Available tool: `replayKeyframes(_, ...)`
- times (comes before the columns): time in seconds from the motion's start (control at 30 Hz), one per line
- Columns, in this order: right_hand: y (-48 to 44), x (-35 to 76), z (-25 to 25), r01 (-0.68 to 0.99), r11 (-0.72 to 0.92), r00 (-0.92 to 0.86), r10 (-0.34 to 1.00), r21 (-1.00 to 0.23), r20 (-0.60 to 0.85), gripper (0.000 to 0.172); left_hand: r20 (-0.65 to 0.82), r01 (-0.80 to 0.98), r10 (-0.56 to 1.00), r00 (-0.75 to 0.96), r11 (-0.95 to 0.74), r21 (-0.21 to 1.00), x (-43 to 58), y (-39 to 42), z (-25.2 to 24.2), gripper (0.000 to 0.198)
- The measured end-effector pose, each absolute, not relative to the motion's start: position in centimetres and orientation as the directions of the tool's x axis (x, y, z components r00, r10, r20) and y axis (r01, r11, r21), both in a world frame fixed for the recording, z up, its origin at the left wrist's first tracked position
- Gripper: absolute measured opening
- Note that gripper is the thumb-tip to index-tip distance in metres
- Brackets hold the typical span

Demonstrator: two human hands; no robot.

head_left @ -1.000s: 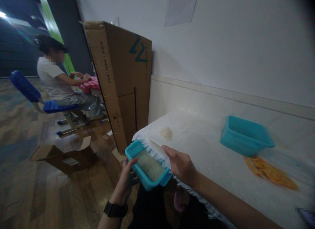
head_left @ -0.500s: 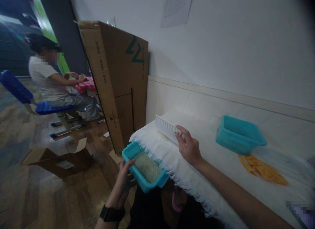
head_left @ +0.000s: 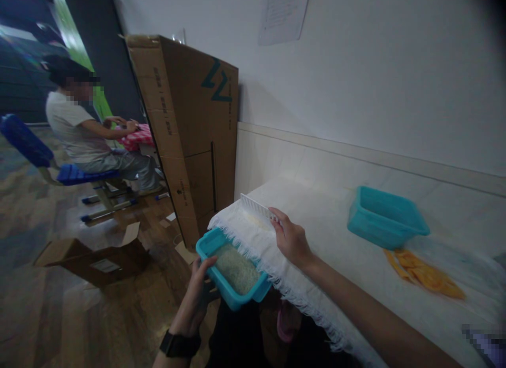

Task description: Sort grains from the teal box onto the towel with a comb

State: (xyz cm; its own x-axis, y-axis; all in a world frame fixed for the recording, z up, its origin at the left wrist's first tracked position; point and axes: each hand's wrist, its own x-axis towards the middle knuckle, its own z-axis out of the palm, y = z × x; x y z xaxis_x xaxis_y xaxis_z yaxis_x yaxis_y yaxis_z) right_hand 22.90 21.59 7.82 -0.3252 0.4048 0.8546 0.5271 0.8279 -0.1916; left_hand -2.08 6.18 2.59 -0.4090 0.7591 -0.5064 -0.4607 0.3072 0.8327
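Note:
My left hand grips the near-left rim of a teal plastic tub, thumb over the edge. Pale grains that look like rice lie in this tub, which sits tilted just below the table edge. My right hand pinches one end of a white slatted plastic piece, held on its long edge over the white fringed cloth. A faint pale-yellow patch shows on the cloth between the slatted piece and the tub. Some left fingers are hidden under the tub.
On the table's right stand a second teal tub, an orange cloth-like item and clear plastic. A tall cardboard box rises beyond the table. An open carton lies on the floor. Another person sits at far left.
My right hand has moved left and slightly toward the table's edge, carrying the slatted piece nearer the tub. The left hand and tub have stayed nearly still.

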Motion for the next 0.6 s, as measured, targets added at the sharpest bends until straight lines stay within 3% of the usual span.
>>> replayKeyframes(0.33, 21.9, 22.8, 7.3, 0.516, 0.846, -0.345, 0.347, -0.132, 0.872, 0.049, -0.490, -0.462, 0.782, -0.385, 0.297, 0.836, -2.3, 5.9, 2.6, 0.074)
replayKeyframes(0.6, 19.4, 23.1, 7.3, 0.354, 0.933, -0.474, 0.237, -0.062, 0.848, 0.077, -0.483, -0.471, 0.792, -0.373, 0.287, 0.834, -2.3, 6.1, 2.5, 0.070)
